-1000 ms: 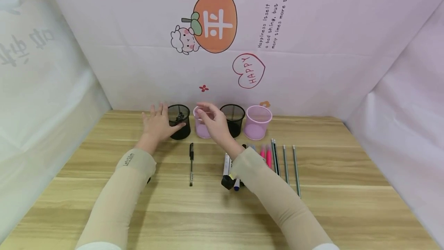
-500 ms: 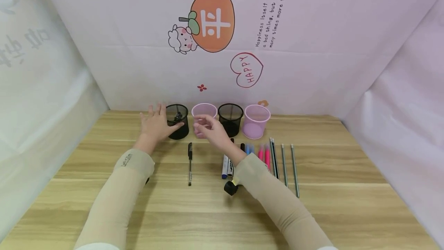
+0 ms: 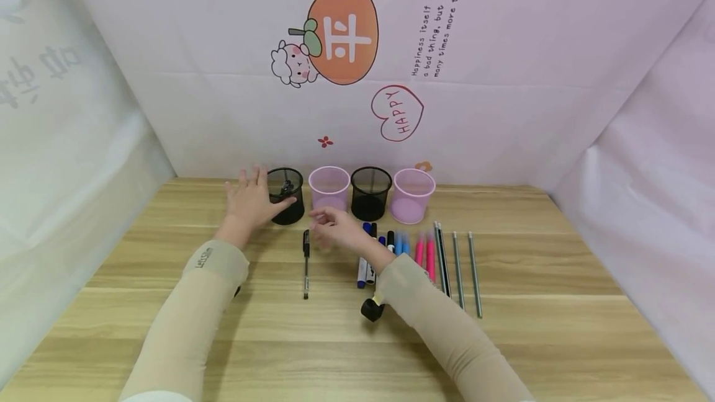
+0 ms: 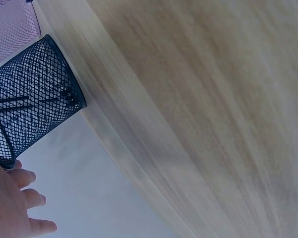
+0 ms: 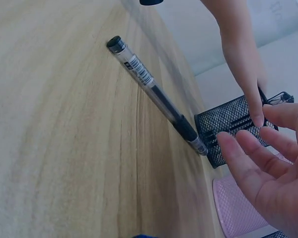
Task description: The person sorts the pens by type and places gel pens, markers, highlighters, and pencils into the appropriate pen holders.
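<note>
My left hand [image 3: 248, 203] rests against the leftmost black mesh pen cup [image 3: 292, 211], fingers spread and the thumb across its front. Dark pens show through this cup's mesh [image 5: 231, 121] in the right wrist view. My right hand [image 3: 338, 228] hovers in front of the left pink mesh cup [image 3: 329, 191], fingers loosely bent and holding nothing. Just left of those fingertips lies a clear-barrelled gel pen [image 3: 306, 262] with a black cap, its cap end toward the cups. The same gel pen [image 5: 156, 96] appears whole in the right wrist view, apart from the hand.
A second black cup [image 3: 370, 200] and a second pink cup [image 3: 412, 203] continue the row before the printed backdrop [image 3: 223, 123]. Several markers [image 3: 362, 272], pink highlighters [image 3: 430, 250] and pencils [image 3: 475, 278] lie right of the gel pen, some partly under my right forearm.
My right hand has come back and down from above the left pink cup to beside the gel pen's cap. My left hand stays at the black cup.
</note>
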`<state>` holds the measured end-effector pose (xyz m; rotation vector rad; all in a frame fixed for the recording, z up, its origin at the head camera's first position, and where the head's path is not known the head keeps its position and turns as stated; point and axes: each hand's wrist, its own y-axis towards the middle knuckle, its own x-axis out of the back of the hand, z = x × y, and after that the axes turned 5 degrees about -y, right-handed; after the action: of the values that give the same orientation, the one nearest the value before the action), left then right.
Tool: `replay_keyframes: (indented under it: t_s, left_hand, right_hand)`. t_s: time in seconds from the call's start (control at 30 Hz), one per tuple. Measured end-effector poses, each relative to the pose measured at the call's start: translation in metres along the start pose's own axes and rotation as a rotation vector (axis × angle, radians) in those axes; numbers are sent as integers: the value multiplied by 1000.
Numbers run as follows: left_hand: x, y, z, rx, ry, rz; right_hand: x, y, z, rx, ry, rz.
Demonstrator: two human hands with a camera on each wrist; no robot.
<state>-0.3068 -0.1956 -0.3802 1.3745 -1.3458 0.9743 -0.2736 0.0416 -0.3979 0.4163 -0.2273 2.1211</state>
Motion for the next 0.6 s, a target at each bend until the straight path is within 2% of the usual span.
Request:
replay_keyframes:
  t_s: [0.17,0.4,0.6]
  left_hand:
    - [1,0,0,0,-8,3]
    - [3,-2,-2,3,-38,2]
    - [3,-3,-2,2,-32,2]
  right_hand:
    - [0,1,-2,-62,56,27]
    - [-3,6,-5,-233,201,30]
    - [-9,12,-8,-323,234,15]
